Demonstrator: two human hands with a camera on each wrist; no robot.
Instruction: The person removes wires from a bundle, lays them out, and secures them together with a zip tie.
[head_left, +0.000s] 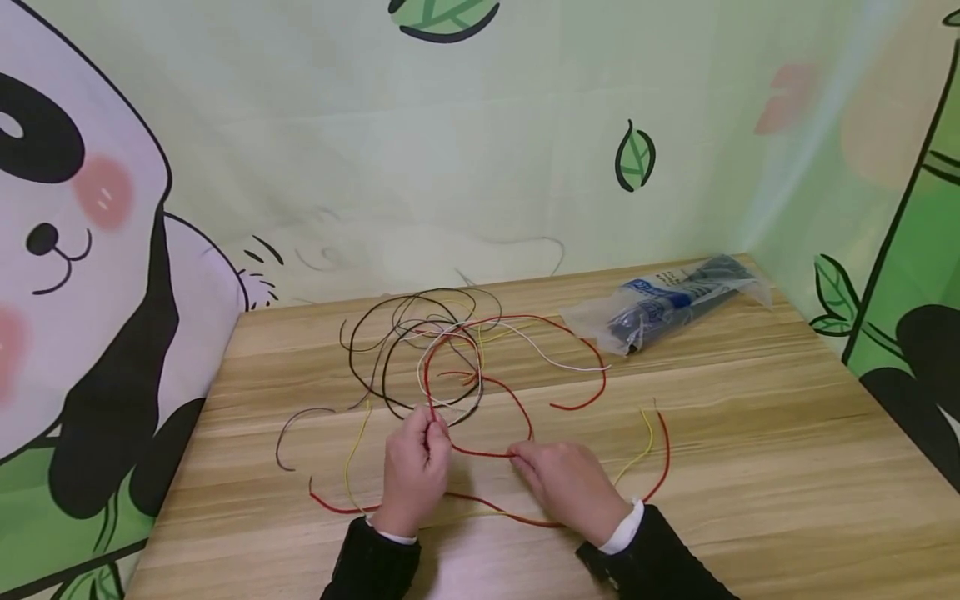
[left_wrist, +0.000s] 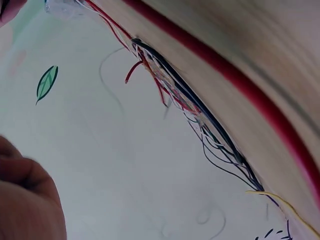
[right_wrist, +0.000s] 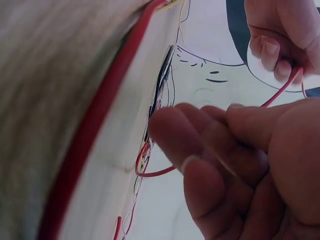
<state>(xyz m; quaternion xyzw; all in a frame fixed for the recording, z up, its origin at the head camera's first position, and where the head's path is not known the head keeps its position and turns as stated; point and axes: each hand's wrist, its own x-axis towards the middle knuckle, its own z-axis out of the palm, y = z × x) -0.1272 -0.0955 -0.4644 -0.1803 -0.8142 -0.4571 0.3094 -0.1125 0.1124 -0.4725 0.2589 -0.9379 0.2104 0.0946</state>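
My left hand grips a red wire between thumb and curled fingers, above the front middle of the table. To its right, my right hand pinches the same wire with thumb and fingertips, and a short stretch spans the two hands. From the left hand the wire loops up and back to the right; from the right hand it curves back toward the coils. In the right wrist view the wire passes behind the right fingers. Another red wire and a thin yellow wire lie beneath both wrists.
Black wire coils lie behind the hands, tangled with white wire and thinner strands. A short dark wire curves at the left. A clear plastic bag with dark contents and blue print lies at the back right of the wooden table.
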